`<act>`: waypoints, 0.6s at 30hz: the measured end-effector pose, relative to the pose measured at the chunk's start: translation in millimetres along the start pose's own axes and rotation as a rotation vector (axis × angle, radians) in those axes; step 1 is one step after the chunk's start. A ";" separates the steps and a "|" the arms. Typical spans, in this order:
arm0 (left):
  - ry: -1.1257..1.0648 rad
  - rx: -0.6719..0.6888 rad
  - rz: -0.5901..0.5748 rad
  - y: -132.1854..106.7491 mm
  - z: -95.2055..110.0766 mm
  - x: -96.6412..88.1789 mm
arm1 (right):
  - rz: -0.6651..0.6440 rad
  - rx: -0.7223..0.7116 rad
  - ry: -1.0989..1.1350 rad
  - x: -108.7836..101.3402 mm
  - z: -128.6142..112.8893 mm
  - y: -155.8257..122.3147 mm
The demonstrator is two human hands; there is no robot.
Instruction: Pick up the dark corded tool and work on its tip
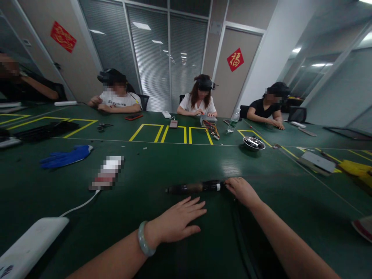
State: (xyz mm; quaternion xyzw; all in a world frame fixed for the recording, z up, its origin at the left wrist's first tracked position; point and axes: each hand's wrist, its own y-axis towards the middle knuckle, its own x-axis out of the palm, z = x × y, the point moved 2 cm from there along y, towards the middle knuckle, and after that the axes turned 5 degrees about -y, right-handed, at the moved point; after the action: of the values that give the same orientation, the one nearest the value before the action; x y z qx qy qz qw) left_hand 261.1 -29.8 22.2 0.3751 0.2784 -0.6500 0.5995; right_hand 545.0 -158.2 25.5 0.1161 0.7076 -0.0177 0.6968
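My left hand (pixel 180 219) lies flat on the green table (pixel 139 182) with its fingers stretched out, holding nothing; a pale green bangle is on that wrist. Just beyond it lies a dark, long tool (pixel 194 188) like an electric screwdriver, on its side. My right hand (pixel 241 190) has its fingers closed on the right end of that tool, and a dark cable runs back from there toward me.
A white power pack (pixel 29 244) with a white cable sits near left, a blurred small object (pixel 107 172) and a blue glove (pixel 65 156) beyond. A metal bowl (pixel 254 143) and water bottle (pixel 233 121) stand farther off. Several people sit across the table.
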 end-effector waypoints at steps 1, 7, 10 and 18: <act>-0.002 -0.001 -0.009 -0.3 0.2 -0.8 | -0.018 0.080 -0.009 -2.8 15.6 -10.4; -0.002 -0.022 0.000 -1.1 -1.0 1.5 | -0.090 0.576 -0.063 -7.1 94.8 -129.0; 0.028 -0.086 0.041 0.7 -4.3 4.6 | -0.086 0.782 -0.060 1.2 100.4 -185.3; 0.063 -0.092 0.085 1.7 -9.9 8.8 | -0.078 0.922 -0.072 8.3 76.6 -199.6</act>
State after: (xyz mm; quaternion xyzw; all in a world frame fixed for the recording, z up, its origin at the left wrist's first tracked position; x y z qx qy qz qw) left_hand 264.3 -27.0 9.5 0.3789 0.3107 -0.5984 0.6339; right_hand 582.4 -365.4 -12.2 0.3865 0.6050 -0.3605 0.5955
